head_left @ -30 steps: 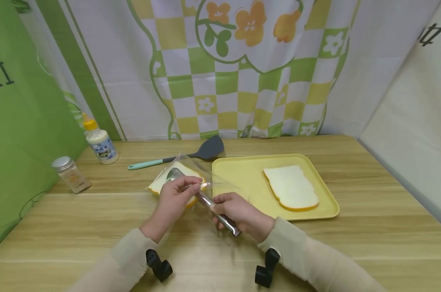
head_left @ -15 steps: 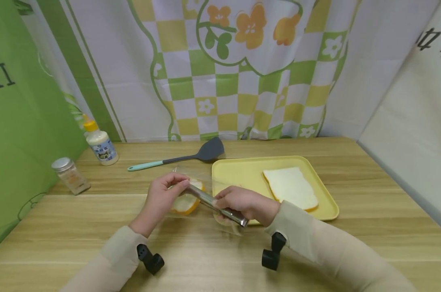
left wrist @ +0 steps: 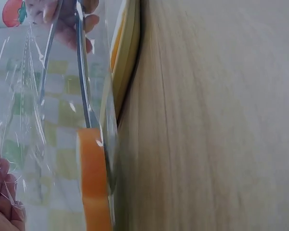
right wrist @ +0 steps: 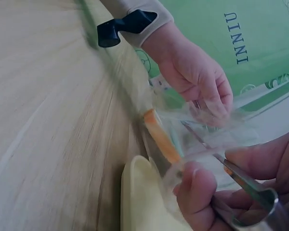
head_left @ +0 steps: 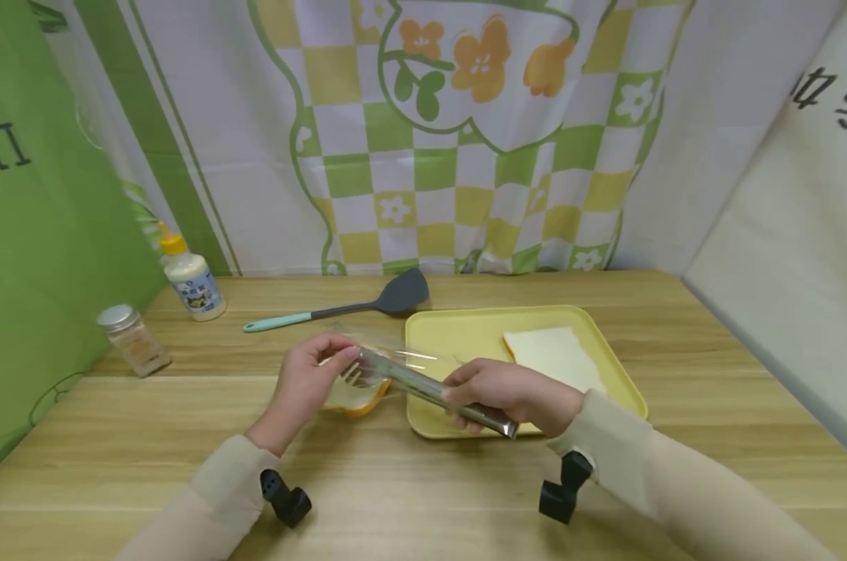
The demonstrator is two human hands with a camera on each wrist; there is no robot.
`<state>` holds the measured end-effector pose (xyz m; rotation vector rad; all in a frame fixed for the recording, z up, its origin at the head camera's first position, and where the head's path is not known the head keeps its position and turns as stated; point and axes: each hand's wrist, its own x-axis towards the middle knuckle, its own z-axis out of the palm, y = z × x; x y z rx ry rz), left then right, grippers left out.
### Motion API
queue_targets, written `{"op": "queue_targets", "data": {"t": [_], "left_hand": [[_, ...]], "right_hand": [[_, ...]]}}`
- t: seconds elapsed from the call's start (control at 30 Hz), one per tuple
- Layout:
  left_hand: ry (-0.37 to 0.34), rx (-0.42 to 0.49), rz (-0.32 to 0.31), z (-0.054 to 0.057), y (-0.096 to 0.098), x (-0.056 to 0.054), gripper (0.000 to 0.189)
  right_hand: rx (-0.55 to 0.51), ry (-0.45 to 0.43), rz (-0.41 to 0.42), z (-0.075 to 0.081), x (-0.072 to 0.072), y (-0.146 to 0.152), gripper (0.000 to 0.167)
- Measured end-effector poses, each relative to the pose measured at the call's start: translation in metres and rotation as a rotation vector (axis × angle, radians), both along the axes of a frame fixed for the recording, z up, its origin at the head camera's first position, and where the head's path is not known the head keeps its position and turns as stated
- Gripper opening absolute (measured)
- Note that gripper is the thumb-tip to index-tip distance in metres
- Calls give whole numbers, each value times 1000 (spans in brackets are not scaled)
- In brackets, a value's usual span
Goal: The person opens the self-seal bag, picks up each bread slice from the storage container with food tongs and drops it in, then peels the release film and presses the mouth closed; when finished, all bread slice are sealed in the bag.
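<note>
My right hand (head_left: pixel 514 389) grips metal tongs (head_left: pixel 418 382) by the handle end, over the front of a yellow tray (head_left: pixel 437 331). The tongs reach leftward inside a clear plastic bag (left wrist: pixel 24 96), their arms spread a little in the left wrist view. A bread slice (head_left: pixel 368 403) with orange crust lies at the tongs' far end, inside the bag. Whether the tips clamp it, I cannot tell. My left hand (head_left: pixel 307 378) pinches the bag's film between thumb and fingers, above the slice. A second bread slice (head_left: pixel 552 354) lies on the tray, partly hidden by my right hand.
A spatula (head_left: pixel 346 305) with a mint handle lies behind the bag. At the left stand a white squeeze bottle (head_left: pixel 195 280) with a yellow cap and a shaker jar (head_left: pixel 135 343). A patterned curtain (head_left: pixel 458 156) hangs behind the table.
My right hand has drawn the tongs to the right, now over the tray. The left hand moved slightly left, then stayed, still pinching the bag. The bagged slice shows less behind my left hand.
</note>
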<state>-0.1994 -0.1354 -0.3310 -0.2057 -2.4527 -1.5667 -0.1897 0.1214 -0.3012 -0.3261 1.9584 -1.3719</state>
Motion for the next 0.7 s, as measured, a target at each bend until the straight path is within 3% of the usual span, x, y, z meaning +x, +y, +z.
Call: {"op": "queue_targets", "data": {"t": [0.13,0.23,0.5,0.7], "left_hand": [[16,4,-4,-6,1,1,10],[32,24,-42,-11,6,3,9],[51,82,-283,-21,15,10,7],[46,103,-304,-19,14,10,8]], "right_hand": [[-14,34,-20,-8,5,11,26],[-24,58,-26,-14,7,16,26],[-56,96,-52,-24,4,13,27],[-75,122,-54,-25,-1,10,27]]}}
